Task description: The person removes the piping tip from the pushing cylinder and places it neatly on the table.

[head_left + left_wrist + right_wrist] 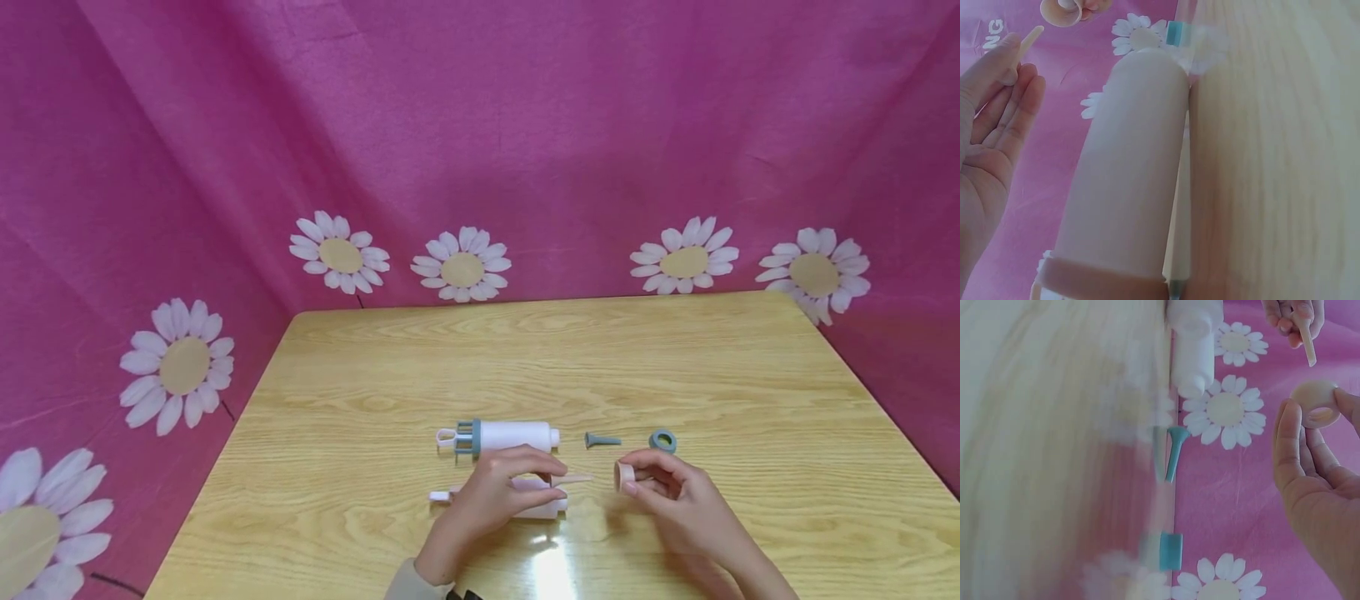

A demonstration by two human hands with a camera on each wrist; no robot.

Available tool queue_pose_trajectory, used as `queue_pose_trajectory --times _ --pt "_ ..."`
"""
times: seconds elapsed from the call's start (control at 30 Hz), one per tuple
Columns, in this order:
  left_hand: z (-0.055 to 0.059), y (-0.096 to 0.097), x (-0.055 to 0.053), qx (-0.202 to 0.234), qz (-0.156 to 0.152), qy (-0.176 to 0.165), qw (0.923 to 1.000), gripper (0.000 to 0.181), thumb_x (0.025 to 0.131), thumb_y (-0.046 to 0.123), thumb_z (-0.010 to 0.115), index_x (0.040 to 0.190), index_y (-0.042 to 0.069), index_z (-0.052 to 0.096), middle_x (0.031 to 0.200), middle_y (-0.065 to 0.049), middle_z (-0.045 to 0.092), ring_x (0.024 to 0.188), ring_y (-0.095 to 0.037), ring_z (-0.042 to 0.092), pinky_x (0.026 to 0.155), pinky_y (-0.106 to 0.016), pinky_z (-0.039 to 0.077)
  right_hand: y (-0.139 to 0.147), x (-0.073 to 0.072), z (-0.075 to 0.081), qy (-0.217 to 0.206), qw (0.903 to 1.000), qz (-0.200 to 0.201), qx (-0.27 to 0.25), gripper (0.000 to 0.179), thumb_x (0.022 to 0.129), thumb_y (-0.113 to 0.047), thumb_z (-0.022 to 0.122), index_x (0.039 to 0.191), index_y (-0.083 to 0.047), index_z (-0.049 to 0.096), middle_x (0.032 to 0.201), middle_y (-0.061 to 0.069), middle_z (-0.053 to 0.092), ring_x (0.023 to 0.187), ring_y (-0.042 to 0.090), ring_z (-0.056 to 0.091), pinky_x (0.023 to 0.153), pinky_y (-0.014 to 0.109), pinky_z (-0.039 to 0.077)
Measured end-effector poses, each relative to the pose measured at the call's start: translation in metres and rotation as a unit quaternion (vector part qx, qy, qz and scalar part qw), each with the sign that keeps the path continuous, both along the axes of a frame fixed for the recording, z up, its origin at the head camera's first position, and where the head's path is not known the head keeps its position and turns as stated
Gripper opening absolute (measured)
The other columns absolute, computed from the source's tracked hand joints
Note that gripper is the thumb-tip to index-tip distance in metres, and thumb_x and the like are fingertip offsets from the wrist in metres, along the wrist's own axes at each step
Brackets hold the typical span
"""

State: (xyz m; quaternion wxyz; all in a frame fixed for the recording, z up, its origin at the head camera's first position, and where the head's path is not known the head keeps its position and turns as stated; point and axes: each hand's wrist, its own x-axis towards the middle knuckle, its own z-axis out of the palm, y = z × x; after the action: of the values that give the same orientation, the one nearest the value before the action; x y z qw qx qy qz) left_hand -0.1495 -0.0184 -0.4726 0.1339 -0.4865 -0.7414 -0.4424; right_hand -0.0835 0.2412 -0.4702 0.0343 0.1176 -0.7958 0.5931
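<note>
My left hand (498, 485) pinches a beige tapered nozzle (573, 478) between thumb and fingers, its thin tip pointing right. A beige ring cap (624, 477) is held by the thumb and fingers of my right hand (686, 500); in the right wrist view the hole through the ring cap (1315, 403) shows. Nozzle and ring are apart, with a small gap between them. Under my left hand lies a white tube with a pale handle (439, 497), partly hidden by the hand. The left wrist view shows this tube (1129, 162) close up.
Behind my left hand lies a second white tube (516, 435) with a grey-green collar and handle. To its right on the wooden table (390, 367) are a grey-green nozzle (602, 440) and a grey-green ring cap (663, 441). A pink flowered cloth (495, 150) stands around the table.
</note>
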Motion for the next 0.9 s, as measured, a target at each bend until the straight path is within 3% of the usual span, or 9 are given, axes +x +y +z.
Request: queue_pose_trajectory --times 0.13,0.27,0.63,0.9 --pt "-0.003 0.004 0.000 -0.008 0.000 -0.023 0.9997 0.021 0.081 0.011 0.079 0.101 0.005 0.074 0.098 -0.002 0.076 0.084 -0.007 0.070 0.085 -0.010 0.054 0.005 0.003 -0.001 -0.022 0.9991 -0.027 0.026 0.022 0.092 -0.007 0.066 0.113 0.000 0.064 0.100 -0.016 0.066 0.087 -0.004 0.064 0.074 0.016 0.057" --pt "-0.006 0.009 0.000 -0.008 -0.002 -0.022 0.9997 0.020 0.082 0.013 0.078 0.100 0.006 0.074 0.097 -0.001 0.076 0.084 -0.005 0.070 0.085 -0.010 0.053 0.010 0.005 -0.001 -0.033 0.9974 -0.048 0.043 0.023 0.092 -0.010 0.067 0.114 -0.002 0.064 0.098 -0.015 0.067 0.086 -0.003 0.064 0.073 0.016 0.056" --pt "-0.008 0.019 -0.001 -0.012 -0.005 -0.008 0.9999 0.019 0.082 0.015 0.078 0.099 0.007 0.074 0.096 0.000 0.076 0.085 -0.002 0.069 0.085 -0.008 0.052 0.027 0.005 -0.002 -0.024 0.9967 -0.049 0.060 0.023 0.092 -0.008 0.066 0.114 -0.002 0.063 0.103 -0.018 0.068 0.089 -0.007 0.063 0.075 0.014 0.056" --pt "-0.007 0.029 -0.002 -0.008 -0.022 -0.021 0.9995 0.019 0.081 0.013 0.079 0.098 0.006 0.074 0.094 -0.001 0.076 0.083 -0.005 0.069 0.082 -0.006 0.051 0.041 0.006 -0.002 -0.036 0.9935 -0.063 0.088 0.024 0.092 -0.009 0.067 0.114 0.000 0.063 0.102 -0.011 0.069 0.088 -0.008 0.063 0.074 0.014 0.056"
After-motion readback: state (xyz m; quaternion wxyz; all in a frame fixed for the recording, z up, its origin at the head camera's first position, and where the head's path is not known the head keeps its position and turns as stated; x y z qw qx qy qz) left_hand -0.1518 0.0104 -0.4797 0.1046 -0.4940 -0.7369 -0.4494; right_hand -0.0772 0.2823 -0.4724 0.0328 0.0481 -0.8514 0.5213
